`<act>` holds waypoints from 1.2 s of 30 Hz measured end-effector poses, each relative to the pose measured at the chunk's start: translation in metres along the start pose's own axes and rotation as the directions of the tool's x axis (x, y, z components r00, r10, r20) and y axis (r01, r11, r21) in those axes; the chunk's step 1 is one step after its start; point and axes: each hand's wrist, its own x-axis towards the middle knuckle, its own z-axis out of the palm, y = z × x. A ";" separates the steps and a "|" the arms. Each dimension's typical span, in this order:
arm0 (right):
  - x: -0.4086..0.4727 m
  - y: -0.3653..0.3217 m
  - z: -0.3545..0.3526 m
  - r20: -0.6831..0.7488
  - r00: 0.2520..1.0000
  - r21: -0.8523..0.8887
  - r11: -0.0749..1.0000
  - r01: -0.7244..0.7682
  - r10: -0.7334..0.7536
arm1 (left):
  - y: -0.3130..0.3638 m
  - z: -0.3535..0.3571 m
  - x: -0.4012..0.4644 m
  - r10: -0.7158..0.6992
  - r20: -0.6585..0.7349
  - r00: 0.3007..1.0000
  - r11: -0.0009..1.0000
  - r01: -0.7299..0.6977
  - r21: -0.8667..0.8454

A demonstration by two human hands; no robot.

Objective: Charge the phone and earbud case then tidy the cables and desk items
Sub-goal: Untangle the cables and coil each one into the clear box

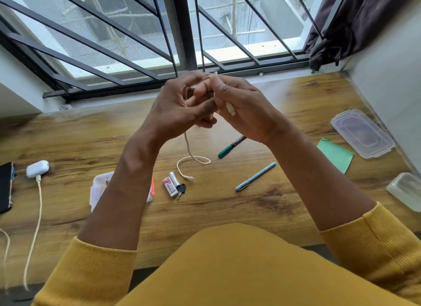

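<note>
Left hand (182, 105) and right hand (241, 107) raised together above the counter (227, 205), both gripping a cream braided cable (193, 156), apparently winding it into a coil round the left fingers. One white plug end hanging at the right palm; the other plug end trailing in a loop onto the wood below.

Charging judged done or nearly so: white earbud case (37, 168) at far left with a cream charging lead (36, 214) plugged in; dark phone (5, 187) at the left edge, its connection not visible.

Tidying judged barely begun: green pen (231, 147), blue pen (255, 176), eraser (170, 186), battery (174, 179), key (181, 189), green sticky notes (336, 154) and clear plastic lid (362, 136) scattered loose.
</note>
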 end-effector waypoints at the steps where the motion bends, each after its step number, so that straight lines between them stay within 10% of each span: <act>1: 0.000 0.000 0.000 -0.004 1.000 0.014 1.000 0.004 -0.004 | 0.000 0.000 0.001 0.002 -0.011 1.000 1.000 -0.002 0.030; 8: -0.003 0.009 0.004 -0.044 0.996 0.205 0.977 -0.063 0.073 | -0.001 -0.004 0.003 -0.013 -0.010 1.000 0.941 0.015 0.339; 36: -0.005 0.006 0.001 -0.152 0.980 0.107 0.988 -0.113 0.129 | -0.002 0.003 0.000 0.090 0.015 0.996 0.972 -0.091 0.217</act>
